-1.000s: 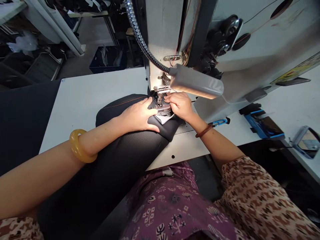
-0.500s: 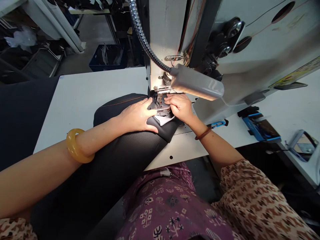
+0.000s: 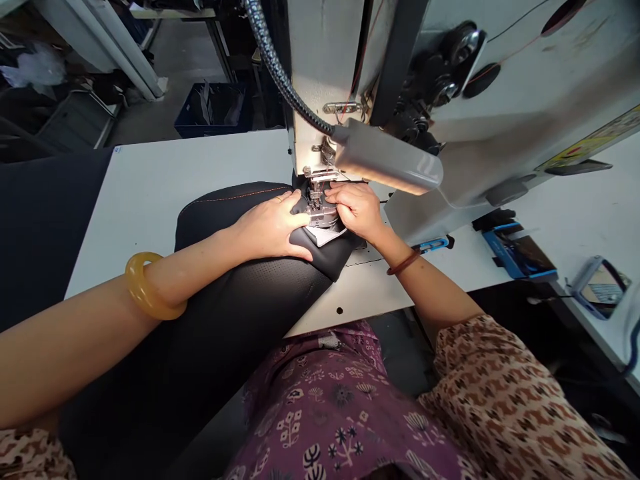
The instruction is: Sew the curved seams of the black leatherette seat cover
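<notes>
A black leather-like cover (image 3: 260, 293) with orange stitching and a perforated panel lies under the sewing machine's presser foot (image 3: 316, 193) and drapes down toward my lap. My left hand (image 3: 273, 227) rests on it, left of the foot, thumb and fingers spread. Right of the foot, my right hand (image 3: 357, 210) has its fingers curled and pressed down on the black material; what lies beneath the fingertips is partly hidden. A pale fabric edge (image 3: 325, 235) shows at the near side of the metal needle plate area, between my hands.
A grey lamp (image 3: 390, 160) on a flexible neck hangs just above my right hand. On the white table (image 3: 150, 167), a blue cutter (image 3: 433, 245) lies beside my right wrist. Further right are a blue box (image 3: 520, 250) and a framed mirror (image 3: 600, 287). A blue bin (image 3: 213, 110) stands behind.
The whole view has shifted slightly, with things appearing a little further left and up. Both hands keep nearly the same place on the black cover beside the presser foot.
</notes>
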Tool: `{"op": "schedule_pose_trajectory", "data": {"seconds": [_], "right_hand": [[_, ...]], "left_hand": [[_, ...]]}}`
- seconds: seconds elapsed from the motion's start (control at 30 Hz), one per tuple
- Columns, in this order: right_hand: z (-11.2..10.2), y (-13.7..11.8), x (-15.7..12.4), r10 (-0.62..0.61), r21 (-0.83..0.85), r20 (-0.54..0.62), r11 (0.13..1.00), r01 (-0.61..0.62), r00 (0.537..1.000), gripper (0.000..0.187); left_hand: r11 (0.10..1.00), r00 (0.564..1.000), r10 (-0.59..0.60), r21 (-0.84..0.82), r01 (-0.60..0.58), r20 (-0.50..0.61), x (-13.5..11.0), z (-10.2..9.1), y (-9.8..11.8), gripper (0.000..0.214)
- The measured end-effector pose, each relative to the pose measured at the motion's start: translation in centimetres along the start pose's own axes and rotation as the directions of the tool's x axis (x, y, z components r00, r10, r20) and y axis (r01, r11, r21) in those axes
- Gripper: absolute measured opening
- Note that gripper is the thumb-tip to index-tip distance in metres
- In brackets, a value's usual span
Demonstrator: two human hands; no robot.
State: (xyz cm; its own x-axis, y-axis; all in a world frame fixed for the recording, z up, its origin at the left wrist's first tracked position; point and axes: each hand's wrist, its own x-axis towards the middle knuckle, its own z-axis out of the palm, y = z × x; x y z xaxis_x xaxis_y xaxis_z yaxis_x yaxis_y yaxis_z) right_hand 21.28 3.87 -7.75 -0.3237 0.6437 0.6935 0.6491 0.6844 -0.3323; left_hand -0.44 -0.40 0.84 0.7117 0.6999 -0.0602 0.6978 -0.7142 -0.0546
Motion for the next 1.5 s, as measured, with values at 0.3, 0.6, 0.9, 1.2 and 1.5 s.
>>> {"op": "schedule_pose_trajectory", "data": {"seconds": [0.3,0.6,0.9,1.2,1.5], "right_hand": [[-0.1,-0.2,-0.2,0.014,0.015,-0.034,1.000,-0.014,0.999,0.032],[0.1,0.2,0.4,-0.012,0.140,-0.062,0.990,0.020,0.998,0.031],[-0.6,0.2,0.4,-0.020,0.074,0.032,0.997,0.018,0.999,0.034],[-4.5,-6.7,0.6,0.025,-0.313,0.493,0.938,0.150,0.870,0.036],[-3.7,-10.9,4.6,0.050,-0.184,0.826,0.966,0.183,0.562,0.036]], "left_hand": [[1.000,1.000,-0.006,-0.003,0.006,0.004,-0.2,0.0,0.4,0.073],[0.999,0.999,-0.037,0.007,0.037,0.000,-0.4,0.2,0.8,0.072],[0.999,0.998,-0.021,0.040,0.024,-0.059,-15.2,6.5,6.8,0.091],[0.967,0.864,-0.207,-0.231,0.109,-0.459,-5.9,6.4,-13.0,0.046],[0.986,0.634,-0.165,-0.123,0.111,-0.755,2.4,6.2,-8.1,0.031]]}}
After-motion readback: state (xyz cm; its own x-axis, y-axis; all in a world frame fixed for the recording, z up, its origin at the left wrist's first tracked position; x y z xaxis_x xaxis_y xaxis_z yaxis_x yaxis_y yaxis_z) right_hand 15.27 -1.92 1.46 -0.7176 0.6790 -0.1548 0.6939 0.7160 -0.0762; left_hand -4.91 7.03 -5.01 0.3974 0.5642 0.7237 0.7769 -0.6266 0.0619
